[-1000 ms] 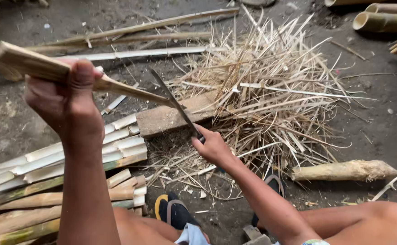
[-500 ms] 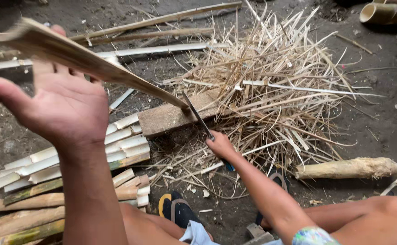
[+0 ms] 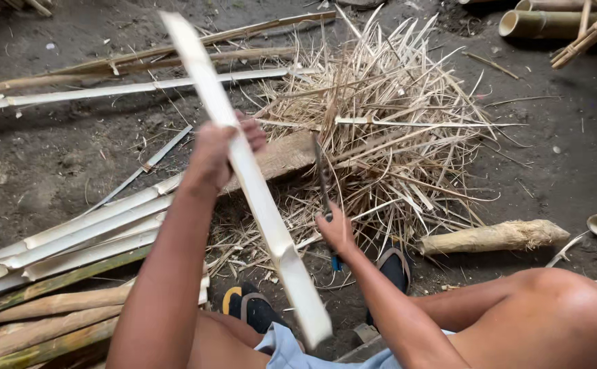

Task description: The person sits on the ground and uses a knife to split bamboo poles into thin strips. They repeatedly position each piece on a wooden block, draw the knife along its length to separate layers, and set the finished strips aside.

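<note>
— Start nearest the camera. What is there?

— The lower end of a long pale bamboo slat (image 3: 257, 191), blurred, at the bottom centre of the frame. Its long axis runs from there up and left to the top of the frame, crossing in front of everything else.

— Who holds it?

— The left hand (image 3: 218, 152), fingers closed round the slat near its middle, just left of centre. The right hand (image 3: 336, 229) sits lower and to the right, clenched on the handle of a knife (image 3: 324, 179) whose dark blade points upward, towards the top of the frame.

— So how do blade and slat lie to each other?

— Apart. The blade stands just right of the slat, nearly parallel to it, not touching. The left hand is the one on the slat; the right is near but off it.

— What is under them?

— A flat wooden block (image 3: 281, 156) on the dirt ground, just behind the left hand. Two sandalled feet show below the hands.

— And around?

— Stacked split slats (image 3: 80, 236) at the lower left. A heap of thin shavings (image 3: 394, 123) fills the centre right, beyond the knife. A short rough bamboo piece (image 3: 493, 237) lies at right, and round bamboo poles (image 3: 551, 24) at the upper right corner.
</note>
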